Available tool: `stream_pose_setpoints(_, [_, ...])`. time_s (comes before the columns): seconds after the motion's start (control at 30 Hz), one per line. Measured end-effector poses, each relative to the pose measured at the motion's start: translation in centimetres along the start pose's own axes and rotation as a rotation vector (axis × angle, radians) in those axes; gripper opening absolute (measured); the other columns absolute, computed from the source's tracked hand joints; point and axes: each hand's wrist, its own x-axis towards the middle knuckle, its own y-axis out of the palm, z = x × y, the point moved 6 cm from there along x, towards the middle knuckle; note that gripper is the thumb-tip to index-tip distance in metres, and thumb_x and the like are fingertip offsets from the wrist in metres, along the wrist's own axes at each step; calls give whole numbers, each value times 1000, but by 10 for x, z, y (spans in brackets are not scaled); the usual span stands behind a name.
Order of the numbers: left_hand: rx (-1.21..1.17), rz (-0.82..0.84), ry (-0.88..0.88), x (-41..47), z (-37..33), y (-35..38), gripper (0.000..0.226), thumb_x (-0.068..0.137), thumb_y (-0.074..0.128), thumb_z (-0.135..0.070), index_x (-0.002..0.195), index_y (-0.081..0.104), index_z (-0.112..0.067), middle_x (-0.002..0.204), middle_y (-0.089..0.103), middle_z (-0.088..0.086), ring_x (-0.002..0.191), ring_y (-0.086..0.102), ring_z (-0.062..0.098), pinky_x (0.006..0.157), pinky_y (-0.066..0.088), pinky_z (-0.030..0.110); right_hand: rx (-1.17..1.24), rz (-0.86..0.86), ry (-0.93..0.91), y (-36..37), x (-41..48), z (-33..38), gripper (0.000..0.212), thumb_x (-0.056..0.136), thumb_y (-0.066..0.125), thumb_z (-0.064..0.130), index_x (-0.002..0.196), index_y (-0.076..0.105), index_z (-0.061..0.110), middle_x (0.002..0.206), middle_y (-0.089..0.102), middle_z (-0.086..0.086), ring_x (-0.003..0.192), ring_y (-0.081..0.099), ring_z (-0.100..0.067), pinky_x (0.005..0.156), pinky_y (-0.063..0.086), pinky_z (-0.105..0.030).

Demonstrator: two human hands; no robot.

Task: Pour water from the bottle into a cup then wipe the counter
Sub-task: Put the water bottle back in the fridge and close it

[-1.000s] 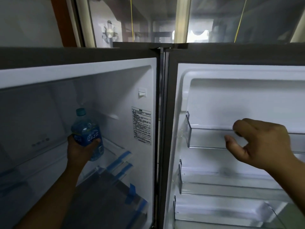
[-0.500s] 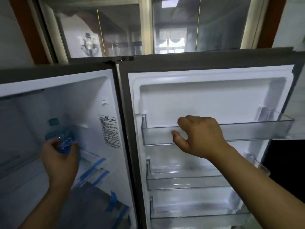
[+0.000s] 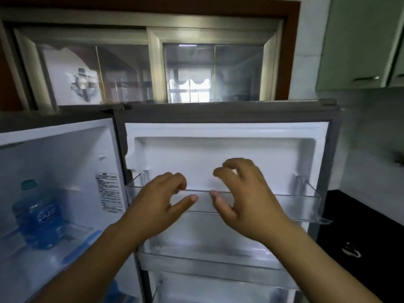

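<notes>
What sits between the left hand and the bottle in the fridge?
In the head view, the fridge's white side wall with its label sticker and the door's hinge edge lie between the left hand and the bottle. Nothing else.

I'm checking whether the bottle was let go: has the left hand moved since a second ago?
Yes. The left hand left the bottle in the fridge and moved right to the door shelf.

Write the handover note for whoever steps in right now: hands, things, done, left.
Left hand: empty, fingers curled, in front of the top door shelf.
Right hand: empty, half open, beside it.
Bottle: upright, capped, on a shelf inside the open fridge, at the left. Nobody holds it.
No cup or cloth in view.
Done: nothing visible.
Left: take the bottle, pour, wipe.
</notes>
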Motion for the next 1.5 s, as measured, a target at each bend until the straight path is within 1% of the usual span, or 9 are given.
stream_pose_setpoints(0.2, [-68,4,60,-19,13,-19,42,83,70,-62,78,44,-30,72,48,-13,75,48,4,58,37,19,-195,-582,150,-145,-37,-28,33,88,62,22,111,65,-1,117,55,-27,113,50,-38,99,38,-34])
stream_pose_setpoints(0.4, [-141,117,9,-44,27,-49,44,74,79,-54,77,45,-27,75,52,-5,71,48,12,64,44,33,60,-420,570,-171,-72,-38,67,94,57,41,151,31,18,147,40,0,133,42,-5,110,40,-32])
stream_pose_setpoints(0.5, [-128,132,-24,-64,37,-69,42,71,72,-64,87,52,-30,91,58,-11,84,57,10,70,45,23,237,-383,528,-164,-85,-6,68,97,56,44,154,22,29,141,45,28,125,43,18,101,43,-18])
stream_pose_setpoints(0.63, [-234,65,-113,-99,33,-96,52,69,69,-64,112,55,-38,119,58,-10,106,60,12,86,47,29,240,-462,400,-169,-96,48,82,93,56,49,156,16,14,156,36,-1,141,40,-17,114,38,-49])
stream_pose_setpoints(0.9, [-378,-297,-63,-154,-74,-203,50,75,67,-69,120,49,-54,128,59,-15,120,58,1,100,48,23,452,-474,144,-154,-102,160,96,89,60,53,157,10,8,160,28,-9,145,33,-30,115,33,-56])
stream_pose_setpoints(1.03, [-390,-527,99,-182,-147,-247,58,89,63,-59,135,42,-32,136,51,-4,131,53,19,108,45,33,692,-356,69,-128,-103,200,87,91,59,44,158,11,16,161,29,0,145,35,-19,116,33,-33])
stream_pose_setpoints(1.23, [146,-517,158,-200,-199,-273,83,88,69,-50,147,34,-2,144,41,5,138,43,18,114,39,35,850,-110,-76,-63,-102,260,82,95,40,64,159,10,23,164,19,-13,151,21,-28,120,28,-44])
stream_pose_setpoints(1.37, [465,-440,-70,-212,-179,-295,79,85,71,-49,146,40,-10,132,47,-6,123,39,2,106,29,8,879,-26,-172,-26,-96,305,86,92,39,71,159,9,25,167,3,-7,154,10,-26,119,27,-50])
stream_pose_setpoints(1.5, [581,-422,-197,-228,-148,-330,66,83,67,-48,136,44,-17,119,47,-12,108,38,0,94,37,20,837,-24,-248,2,-83,335,79,96,45,61,159,11,28,167,0,-5,154,6,-27,116,29,-57])
